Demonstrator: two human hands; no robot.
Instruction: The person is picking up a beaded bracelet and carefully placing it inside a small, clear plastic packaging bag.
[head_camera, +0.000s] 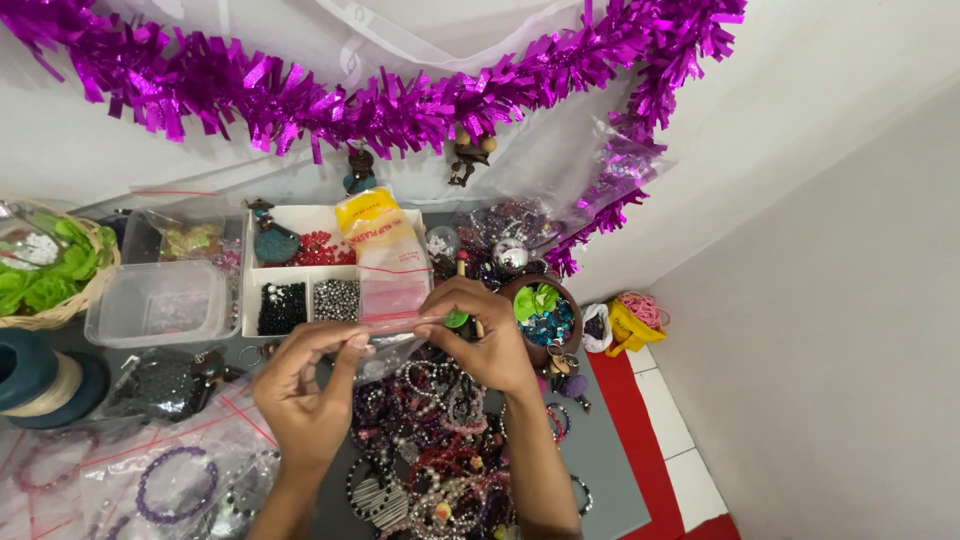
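Small clear plastic zip bag (392, 300) with a red seal line is held up between both hands, above a heap of beaded bracelets (430, 450) on the grey table (600, 470). It sits in front of a white divided bead tray (300, 290) and a stack of similar bags with a yellow card header (372, 225). The left hand (305, 395) pinches the bag's left end between thumb and forefinger; the right hand (480, 340) pinches its right end the same way, the other fingers curled in. Both grips are closed on the thin film, and the bag's lower edge stretches level between them.

Handled well, I judge, the pinches stay near the seal, pulling evenly so the slippery film does not twist or slide out. Keeping it over the bracelets, clear of the brown bowl of blue sequins (545, 320) and the open bead compartments, would avoid knocking loose beads. Whether the bag holds anything I cannot tell.
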